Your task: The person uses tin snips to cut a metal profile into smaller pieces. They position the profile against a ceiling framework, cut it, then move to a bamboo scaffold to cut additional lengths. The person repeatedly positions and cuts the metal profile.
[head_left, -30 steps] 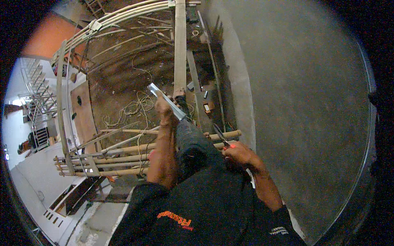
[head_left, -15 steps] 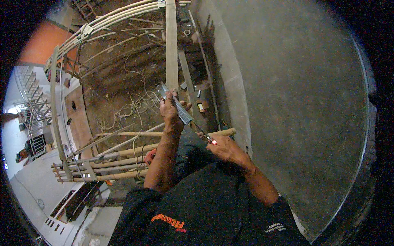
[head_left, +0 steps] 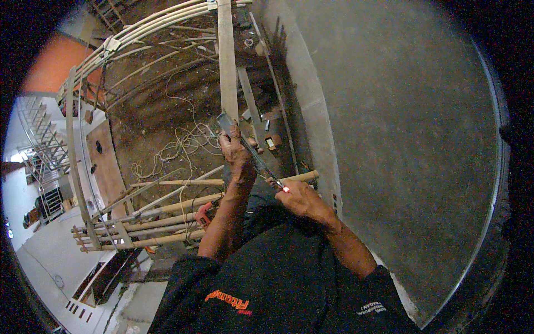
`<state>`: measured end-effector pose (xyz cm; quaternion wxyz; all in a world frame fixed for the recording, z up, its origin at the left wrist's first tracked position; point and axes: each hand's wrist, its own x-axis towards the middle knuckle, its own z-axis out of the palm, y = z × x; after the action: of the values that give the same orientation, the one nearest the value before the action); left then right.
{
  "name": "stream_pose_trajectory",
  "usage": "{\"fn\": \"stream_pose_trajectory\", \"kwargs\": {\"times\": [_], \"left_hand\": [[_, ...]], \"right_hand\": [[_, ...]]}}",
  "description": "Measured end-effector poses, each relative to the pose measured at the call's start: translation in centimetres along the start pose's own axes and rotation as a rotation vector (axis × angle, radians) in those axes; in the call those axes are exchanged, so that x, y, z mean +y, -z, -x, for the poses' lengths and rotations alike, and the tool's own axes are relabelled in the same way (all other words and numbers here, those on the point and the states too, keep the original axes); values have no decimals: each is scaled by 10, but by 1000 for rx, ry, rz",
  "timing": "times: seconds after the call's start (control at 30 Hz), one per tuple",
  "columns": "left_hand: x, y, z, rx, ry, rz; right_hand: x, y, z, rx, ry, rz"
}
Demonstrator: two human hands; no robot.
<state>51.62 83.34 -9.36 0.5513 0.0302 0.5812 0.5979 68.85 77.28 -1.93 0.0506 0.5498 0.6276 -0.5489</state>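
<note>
My left hand (head_left: 238, 155) is closed around a narrow grey metal channel (head_left: 225, 122), its thumb lying along the top. The channel slants from upper left down toward my right hand. My right hand (head_left: 307, 201) grips a slim metal hand tool (head_left: 277, 182) with a bright red spot by the fingers. The tool's front end meets the lower end of the channel; whether its jaws are open cannot be made out. Beside my left forearm is a red tool (head_left: 204, 214), partly hidden by the arm.
A long wooden plank (head_left: 228, 61) runs away ahead of me. Bamboo poles (head_left: 161, 214) form a scaffold at left. Far below, a tangled pale cable (head_left: 181, 146) and a small open box (head_left: 271, 143) lie on brown ground. A grey wall (head_left: 406, 139) rises at right.
The channel has turned in my left hand, so its upper end shows a broader face. Both hands stay close together, and the view has shifted slightly.
</note>
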Motion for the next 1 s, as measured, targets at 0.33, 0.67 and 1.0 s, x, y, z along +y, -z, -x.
{"fn": "stream_pose_trajectory", "kwargs": {"times": [0.33, 0.67, 1.0], "left_hand": [[4, -7, 3, -15, 21, -11], [5, -11, 3, 38, -32, 1], [-6, -7, -3, 7, -161, -44]], "right_hand": [[9, -2, -3, 14, -38, 8], [11, -11, -4, 77, 260, 166], [24, -27, -16, 89, -23, 4]]}}
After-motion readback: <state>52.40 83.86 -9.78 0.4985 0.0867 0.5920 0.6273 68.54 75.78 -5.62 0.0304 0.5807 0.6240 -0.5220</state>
